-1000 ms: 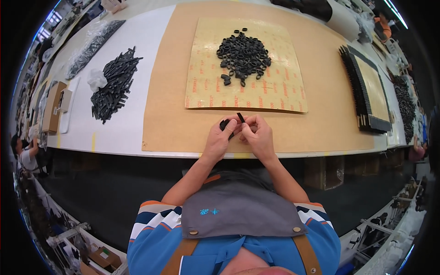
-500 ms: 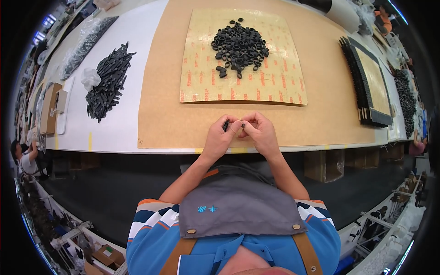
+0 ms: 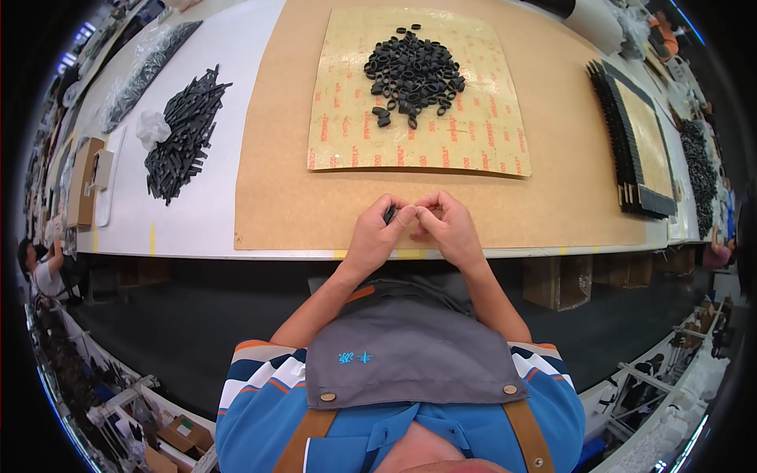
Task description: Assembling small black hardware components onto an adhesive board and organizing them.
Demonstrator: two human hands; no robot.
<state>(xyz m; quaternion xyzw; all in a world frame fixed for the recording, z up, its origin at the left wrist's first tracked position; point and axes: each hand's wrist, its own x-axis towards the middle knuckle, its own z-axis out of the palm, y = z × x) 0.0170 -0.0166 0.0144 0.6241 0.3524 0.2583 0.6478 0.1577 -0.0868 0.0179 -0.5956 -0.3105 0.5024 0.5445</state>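
Head camera shows black rings [image 3: 414, 75] beyond hands [image 3: 375, 234].

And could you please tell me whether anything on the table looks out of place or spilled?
Nothing looks plainly spilled or damaged. The one mildly odd thing is the crumpled white plastic at the left edge of the pile of black strips: it looks like loose wrapping left among parts.

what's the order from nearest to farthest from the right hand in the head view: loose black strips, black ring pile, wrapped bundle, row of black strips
From the right hand:
1. Black ring pile: straight ahead
2. Row of black strips: right side
3. Loose black strips: left side
4. Wrapped bundle: far left
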